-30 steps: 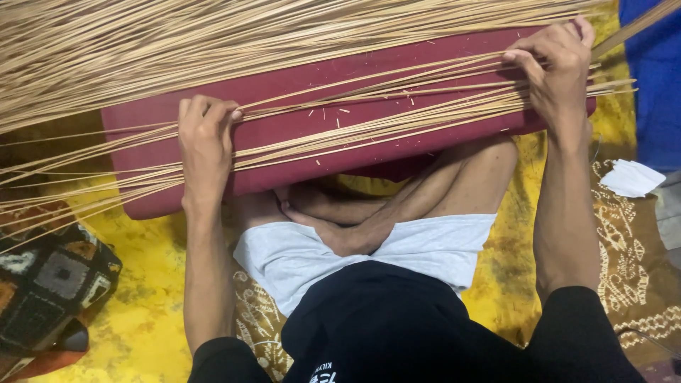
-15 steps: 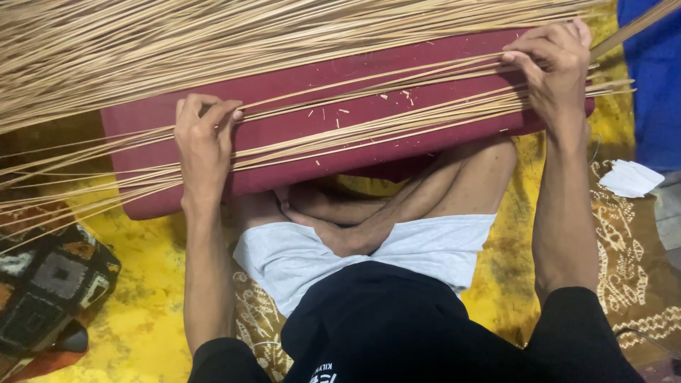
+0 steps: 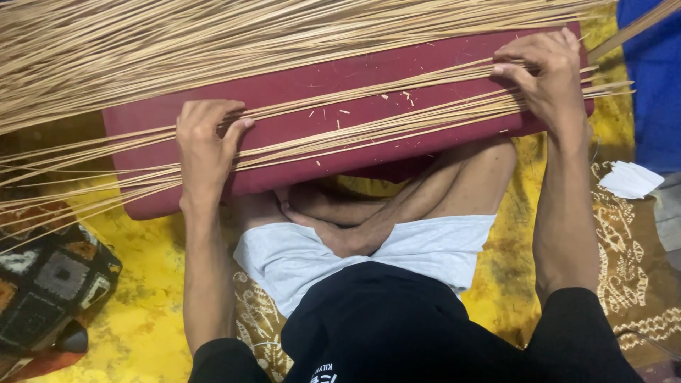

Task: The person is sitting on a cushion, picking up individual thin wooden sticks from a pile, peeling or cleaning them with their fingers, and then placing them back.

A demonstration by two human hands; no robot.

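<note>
Several long thin tan sticks [image 3: 369, 128] lie lengthwise over a dark red cushion [image 3: 340, 92] that rests across my crossed legs. My left hand [image 3: 204, 145] presses flat on the near bundle at the cushion's left part, fingers curled over the sticks. At the cushion's right end my right hand [image 3: 543, 74] bends its fingers down onto the sticks. A much larger heap of sticks [image 3: 213, 39] spreads across the far side.
A yellow patterned cloth [image 3: 142, 326] covers the floor under me. A patchwork cushion [image 3: 50, 284] sits at the lower left. A blue cloth [image 3: 656, 78] and a white folded paper [image 3: 630, 179] lie at the right.
My left hand slid slightly left and up along the near bundle. The right hand kept its place at the right end.
</note>
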